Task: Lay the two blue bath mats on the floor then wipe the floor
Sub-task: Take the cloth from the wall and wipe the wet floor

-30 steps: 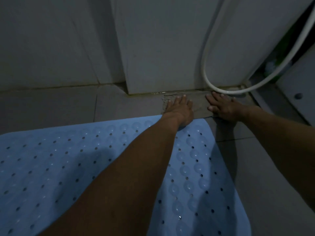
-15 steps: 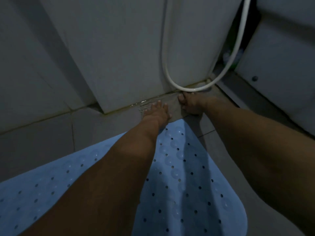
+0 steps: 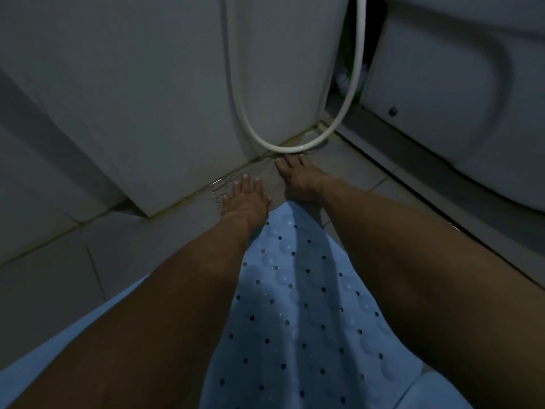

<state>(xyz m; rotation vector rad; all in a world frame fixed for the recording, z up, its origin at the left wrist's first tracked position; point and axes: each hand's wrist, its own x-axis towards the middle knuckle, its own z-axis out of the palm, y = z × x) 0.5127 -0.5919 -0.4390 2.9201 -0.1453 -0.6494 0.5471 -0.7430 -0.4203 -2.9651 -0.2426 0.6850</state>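
A light blue bath mat [image 3: 298, 326] with holes and round bumps lies flat on the tiled floor [image 3: 59, 278] under my arms. At the bottom right corner a second blue piece [image 3: 436, 394] shows beside it. My left hand [image 3: 246, 200] rests flat on the wet floor just beyond the mat's far edge, fingers spread, holding nothing. My right hand [image 3: 298, 175] lies flat on the floor a little farther on, fingertips near the wall's foot, also holding nothing. A wet patch [image 3: 224, 187] glistens around the left hand.
A white hose [image 3: 295, 147] loops down the white wall [image 3: 147, 98] to the floor just past my right hand. A white fixture [image 3: 457, 93] stands at the right behind a dark floor channel [image 3: 413, 175]. Something green sits in the dark gap behind the hose.
The view has swung and leaned in over the mat. Both hands stay flat on the wet floor by the wall; the left hand's fingers have spread wider.
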